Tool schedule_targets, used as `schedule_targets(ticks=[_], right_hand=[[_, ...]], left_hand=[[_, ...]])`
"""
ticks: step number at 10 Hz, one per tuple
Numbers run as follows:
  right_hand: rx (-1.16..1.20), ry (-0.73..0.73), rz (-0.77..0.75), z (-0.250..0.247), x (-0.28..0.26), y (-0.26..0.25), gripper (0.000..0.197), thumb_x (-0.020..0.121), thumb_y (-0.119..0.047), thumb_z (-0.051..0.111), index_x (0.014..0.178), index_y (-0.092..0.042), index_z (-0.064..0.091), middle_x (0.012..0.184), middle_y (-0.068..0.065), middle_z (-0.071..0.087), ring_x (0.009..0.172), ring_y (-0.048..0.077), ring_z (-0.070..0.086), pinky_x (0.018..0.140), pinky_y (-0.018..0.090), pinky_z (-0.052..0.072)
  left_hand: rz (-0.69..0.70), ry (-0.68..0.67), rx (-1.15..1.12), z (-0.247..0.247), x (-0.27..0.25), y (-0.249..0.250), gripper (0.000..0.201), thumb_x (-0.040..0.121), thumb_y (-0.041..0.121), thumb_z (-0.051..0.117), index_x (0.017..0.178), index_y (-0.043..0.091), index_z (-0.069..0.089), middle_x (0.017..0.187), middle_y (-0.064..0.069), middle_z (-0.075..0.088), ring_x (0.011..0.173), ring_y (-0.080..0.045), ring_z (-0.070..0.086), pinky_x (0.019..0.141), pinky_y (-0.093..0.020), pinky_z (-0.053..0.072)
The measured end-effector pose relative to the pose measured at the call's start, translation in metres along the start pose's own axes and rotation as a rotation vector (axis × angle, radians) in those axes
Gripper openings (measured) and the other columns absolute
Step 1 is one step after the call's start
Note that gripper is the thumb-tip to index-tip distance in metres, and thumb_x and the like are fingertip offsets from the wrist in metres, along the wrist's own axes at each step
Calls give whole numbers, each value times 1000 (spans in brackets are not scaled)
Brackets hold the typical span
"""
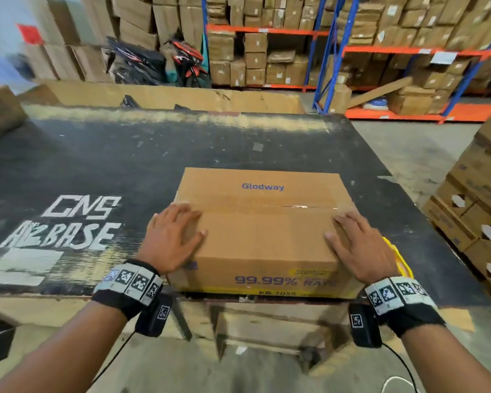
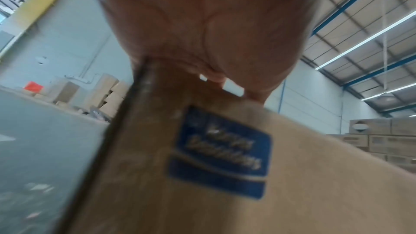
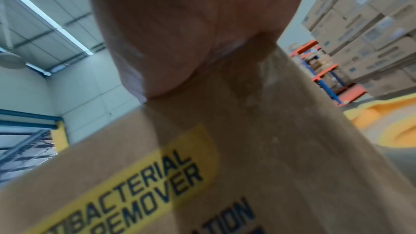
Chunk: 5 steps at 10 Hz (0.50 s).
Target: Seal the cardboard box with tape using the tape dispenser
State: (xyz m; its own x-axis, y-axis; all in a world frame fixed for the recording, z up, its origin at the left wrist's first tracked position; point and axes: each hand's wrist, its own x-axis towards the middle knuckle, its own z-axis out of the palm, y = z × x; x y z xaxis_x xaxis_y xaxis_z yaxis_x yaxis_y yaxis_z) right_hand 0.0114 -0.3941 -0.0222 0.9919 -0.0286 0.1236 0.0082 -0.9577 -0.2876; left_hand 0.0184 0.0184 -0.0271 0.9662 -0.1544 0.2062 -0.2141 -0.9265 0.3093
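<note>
Cardboard box sits on tabletop, top seam already taped; left hand and right hand press flat-fingered on its ends, gripping nothing. Dispenser not visible; sealing looks done.

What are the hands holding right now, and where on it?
Both hands hold the cardboard box at its top side edges: the left hand on the left edge, the right hand on the right, fingers spread flat, not curled.
</note>
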Motion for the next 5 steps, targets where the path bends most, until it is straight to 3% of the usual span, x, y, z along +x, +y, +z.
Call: schedule_targets(ticks=[1,3,4,5], right_hand=[[-26,-4,35,6,-1,0,65,92,-67,35,144,-30,46,160,0,35,119,41,57,103,49,45],[-43,-28,51,5,-3,1,65,93,-68,29,147,-32,42,161,-2,31,127,36,52,106,50,42],[-7,-46,55,-4,-4,-8,68,92,-69,31,148,-33,40,162,-3,28,132,35,50,107,50,41],[82,78,76,-10,-19,-1,64,93,-61,47,150,-33,38,164,-6,22,139,32,44,103,52,47]], left_hand=[[69,-1,-8,8,-5,-11,67,96,61,33,147,22,52,151,-10,48,140,-31,45,119,-45,34],[38,-58,-41,11,-7,-16,72,94,65,26,153,26,42,161,-7,35,151,-30,28,126,-46,24],[30,-88,-198,1,-7,-16,72,91,67,34,151,28,45,162,-2,33,153,-24,25,126,-45,23],[20,-17,-351,-8,-24,-34,60,96,63,41,147,33,48,157,8,37,150,-13,29,121,-42,32]])
